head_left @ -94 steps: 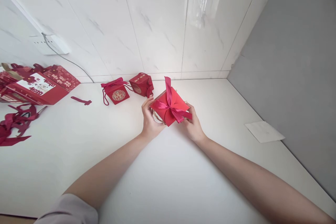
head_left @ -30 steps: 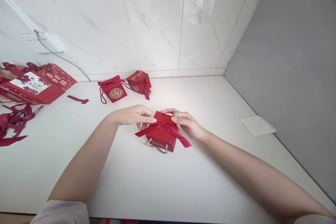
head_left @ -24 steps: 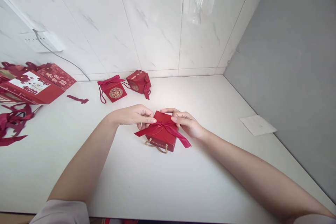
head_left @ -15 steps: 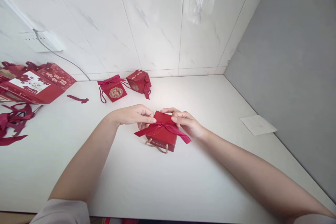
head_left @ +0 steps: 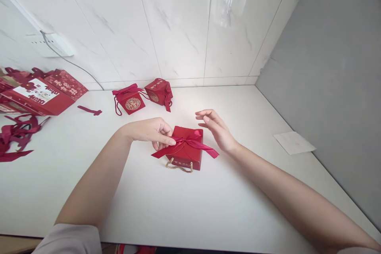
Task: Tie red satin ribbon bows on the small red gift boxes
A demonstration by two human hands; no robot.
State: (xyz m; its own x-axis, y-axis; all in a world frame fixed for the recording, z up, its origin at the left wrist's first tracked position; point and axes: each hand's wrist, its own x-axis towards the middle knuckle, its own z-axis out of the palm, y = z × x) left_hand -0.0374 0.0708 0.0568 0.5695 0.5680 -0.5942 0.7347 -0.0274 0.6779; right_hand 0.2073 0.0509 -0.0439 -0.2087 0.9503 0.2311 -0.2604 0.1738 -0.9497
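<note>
A red gift box (head_left: 187,156) with a gold rope handle (head_left: 180,168) lies on the white table in front of me. Across its top a crimson ribbon (head_left: 195,143) is tied in a bow, with one tail hanging to each side. My left hand (head_left: 160,134) pinches the bow's left loop between thumb and fingers, at the box's left edge. Just off the box's right side, my right hand (head_left: 218,129) is raised with its fingers apart, holding nothing.
Two finished-looking red boxes with bows (head_left: 132,103) (head_left: 159,93) stand by the tiled wall. At the left lie stacked red packaging (head_left: 56,99), loose ribbons (head_left: 18,139) and a small dark-red strip (head_left: 89,110). A white paper (head_left: 294,143) rests at the right edge.
My right hand has let go of the bow's right loop and moved up and right, its fingers opening. My left hand keeps its pinch on the left loop.
</note>
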